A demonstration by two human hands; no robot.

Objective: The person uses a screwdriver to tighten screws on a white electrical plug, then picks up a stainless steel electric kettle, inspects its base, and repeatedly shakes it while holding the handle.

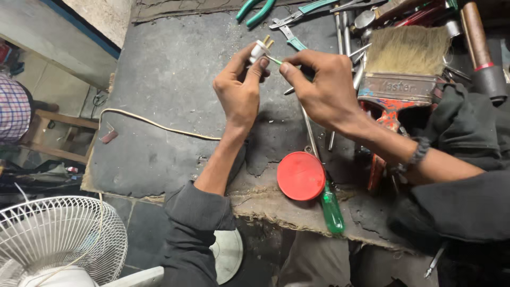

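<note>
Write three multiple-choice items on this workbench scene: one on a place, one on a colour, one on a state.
1. Where does the red round lid lie?
A. On the fan guard
B. Beside the green-handled screwdriver
C. On the paintbrush

2. What colour is the plug?
A. White
B. Black
C. Blue

3. How is the plug held?
A. Lying loose on the bench
B. Gripped in the left hand, the right hand holding a thin tool to it
C. Hanging by its cord

Answers: B, the lid touches the screwdriver; A, its body is white; B, left fingers close round it.
</note>
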